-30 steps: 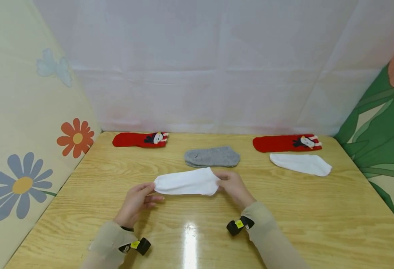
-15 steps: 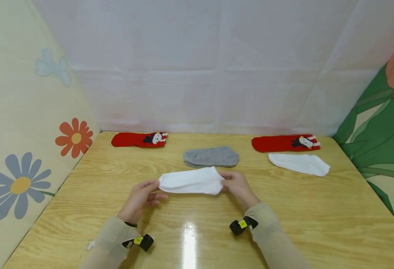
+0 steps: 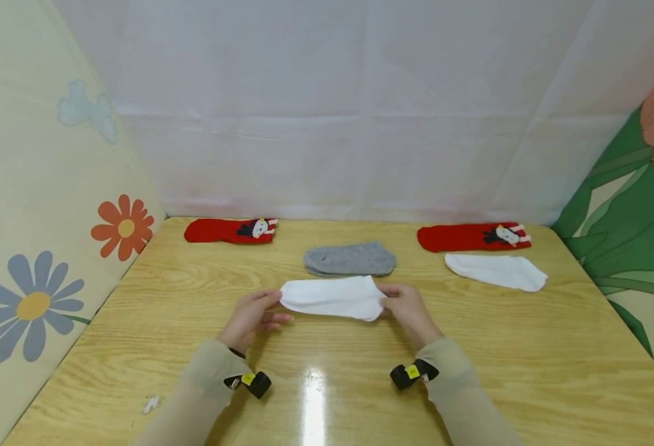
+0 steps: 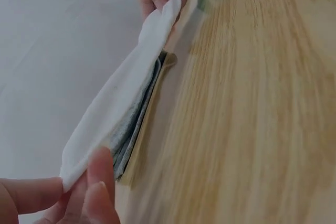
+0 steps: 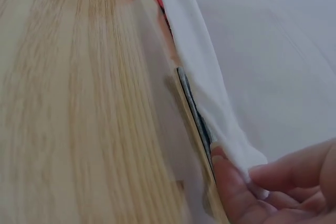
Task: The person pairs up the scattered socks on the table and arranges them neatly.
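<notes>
A white sock (image 3: 332, 297) is stretched sideways between both hands, held above the table in front of a grey sock (image 3: 350, 259). My left hand (image 3: 252, 317) pinches its left end between thumb and fingers; the left wrist view shows that pinch on the white sock (image 4: 113, 106) close up. At the other end my right hand (image 3: 410, 313) pinches the wider part, with the thumb on top in the right wrist view, where the sock (image 5: 199, 61) runs away toward the left hand. Beyond it the grey sock lies flat.
Two red socks with a cartoon figure lie along the back edge, one at the left (image 3: 229, 231) and one at the right (image 3: 472, 237). Another white sock (image 3: 496, 271) lies in front of the right one. A small white scrap (image 3: 150, 404) is near the left sleeve.
Both hands have shifted to the right with the white sock stretched between them, the left hand a little more than the right. The socks on the table have stayed put.
</notes>
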`<move>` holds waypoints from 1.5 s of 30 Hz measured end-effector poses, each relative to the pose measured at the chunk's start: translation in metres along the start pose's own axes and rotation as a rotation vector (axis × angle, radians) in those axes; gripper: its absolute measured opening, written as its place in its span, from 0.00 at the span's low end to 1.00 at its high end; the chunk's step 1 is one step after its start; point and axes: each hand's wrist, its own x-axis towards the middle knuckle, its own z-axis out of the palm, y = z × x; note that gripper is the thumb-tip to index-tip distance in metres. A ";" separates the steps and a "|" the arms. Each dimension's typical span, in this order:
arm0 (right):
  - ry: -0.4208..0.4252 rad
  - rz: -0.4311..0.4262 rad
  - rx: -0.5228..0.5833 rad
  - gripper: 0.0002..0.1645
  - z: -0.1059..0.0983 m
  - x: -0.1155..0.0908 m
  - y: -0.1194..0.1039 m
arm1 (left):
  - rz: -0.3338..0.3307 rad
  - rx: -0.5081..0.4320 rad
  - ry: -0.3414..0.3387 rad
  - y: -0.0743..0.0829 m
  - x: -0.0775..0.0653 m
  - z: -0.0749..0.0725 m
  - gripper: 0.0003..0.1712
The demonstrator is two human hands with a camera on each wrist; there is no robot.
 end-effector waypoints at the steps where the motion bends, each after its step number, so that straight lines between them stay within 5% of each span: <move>1: 0.004 0.000 0.002 0.22 -0.001 0.000 0.001 | 0.002 -0.005 -0.002 0.000 0.002 0.002 0.20; 19: 0.073 0.027 -0.019 0.24 -0.018 0.003 0.007 | -0.019 -0.027 -0.059 0.001 0.022 0.028 0.22; 45: 0.117 -0.015 -0.065 0.20 -0.023 0.011 0.004 | -0.029 0.068 -0.091 0.004 0.025 0.034 0.20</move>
